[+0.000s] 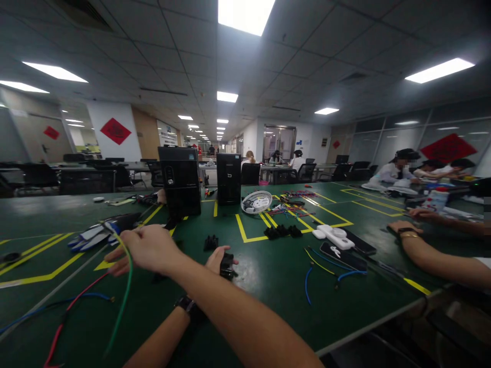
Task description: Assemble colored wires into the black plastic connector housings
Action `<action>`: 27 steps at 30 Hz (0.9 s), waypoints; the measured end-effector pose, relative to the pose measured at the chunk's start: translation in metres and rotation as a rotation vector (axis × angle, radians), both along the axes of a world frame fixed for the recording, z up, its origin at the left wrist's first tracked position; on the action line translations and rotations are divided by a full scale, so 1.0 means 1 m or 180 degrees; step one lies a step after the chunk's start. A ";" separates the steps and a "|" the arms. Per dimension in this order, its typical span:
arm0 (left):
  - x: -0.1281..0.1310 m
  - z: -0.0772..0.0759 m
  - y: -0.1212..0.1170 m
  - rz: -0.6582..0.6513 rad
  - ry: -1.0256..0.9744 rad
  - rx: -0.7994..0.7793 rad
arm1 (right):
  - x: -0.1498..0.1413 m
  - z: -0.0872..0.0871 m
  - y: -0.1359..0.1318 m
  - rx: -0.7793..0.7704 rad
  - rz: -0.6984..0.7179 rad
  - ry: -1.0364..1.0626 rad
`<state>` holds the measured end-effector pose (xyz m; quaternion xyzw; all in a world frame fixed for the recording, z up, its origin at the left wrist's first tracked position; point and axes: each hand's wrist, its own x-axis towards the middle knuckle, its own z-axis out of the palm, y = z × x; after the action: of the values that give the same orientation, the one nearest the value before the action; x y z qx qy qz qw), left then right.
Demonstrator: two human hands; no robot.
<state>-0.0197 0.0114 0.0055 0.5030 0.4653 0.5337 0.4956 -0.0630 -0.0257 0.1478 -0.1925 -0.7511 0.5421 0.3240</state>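
Observation:
My arms cross, the right one over the left. On the left side of the table, my right hand (153, 250) pinches a green-and-yellow wire (129, 271) that hangs down in a curve. A red wire (79, 296) reaches up to the fingertips of that hand; whether they grip it too I cannot tell. My left hand (215, 259), with a black watch on its wrist, is closed around a small black block-like part (227, 266). A similar black part (210, 242) lies just beyond it. Below my right hand rests a blue wire (92, 295).
Gloves (95, 235) lie at the left. Two black cases (179, 184) stand at the back beside a white basket (258, 193). More black parts (282, 232), a phone (343, 256) and loose blue wires (308, 283) lie rightward. A co-worker's arm (433, 258) rests at the right.

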 end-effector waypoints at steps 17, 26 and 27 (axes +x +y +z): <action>-0.020 -0.011 0.015 0.0911 -0.0281 0.0082 | 0.179 -0.116 0.083 0.2217 -0.0864 -0.1375; -0.052 -0.013 0.023 0.1542 0.3573 0.0835 | 0.171 -0.154 0.150 0.2062 -0.1621 -0.1665; -0.052 -0.015 0.023 0.1396 0.3751 0.0780 | 0.169 -0.155 0.152 0.2069 -0.1632 -0.1661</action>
<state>-0.0712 0.0348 -0.0094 0.6582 0.6874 0.3059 -0.0252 0.1063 0.1265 -0.0071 -0.3896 -0.8660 0.1160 0.2914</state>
